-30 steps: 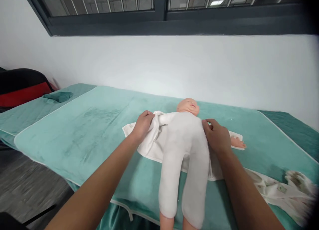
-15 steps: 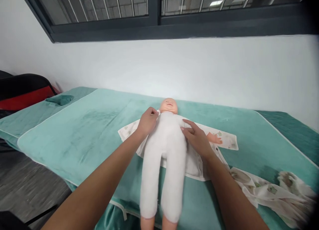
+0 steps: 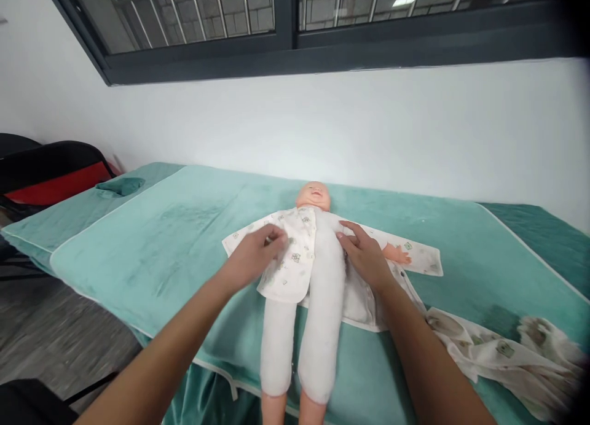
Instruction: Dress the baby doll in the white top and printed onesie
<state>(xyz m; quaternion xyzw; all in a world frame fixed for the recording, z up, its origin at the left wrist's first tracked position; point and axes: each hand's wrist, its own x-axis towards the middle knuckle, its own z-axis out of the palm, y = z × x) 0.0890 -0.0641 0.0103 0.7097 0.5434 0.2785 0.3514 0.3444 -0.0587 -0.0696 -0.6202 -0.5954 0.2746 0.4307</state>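
Observation:
A baby doll [image 3: 322,290] with a white cloth body lies on its back on a teal mat [image 3: 175,228], head toward the wall. Under it is spread a white printed baby shirt [image 3: 295,253]. The shirt's left panel lies folded over the doll's chest. My left hand [image 3: 255,253] rests on that panel, fingers curled and blurred by motion. On the doll's right side, by the other panel, my right hand [image 3: 366,256] lies flat with fingers stretched out. The doll's small arm [image 3: 397,253] sticks out on the spread sleeve.
Another crumpled printed garment [image 3: 498,354] lies on the mat at the right. A folded teal cloth [image 3: 120,185] sits at the far left corner. A black and red chair [image 3: 50,173] stands left of the table. A white wall and a window rise behind.
My left hand has pulled the shirt's left panel over the doll's chest and moved down onto it. The right hand has stayed on the doll's side.

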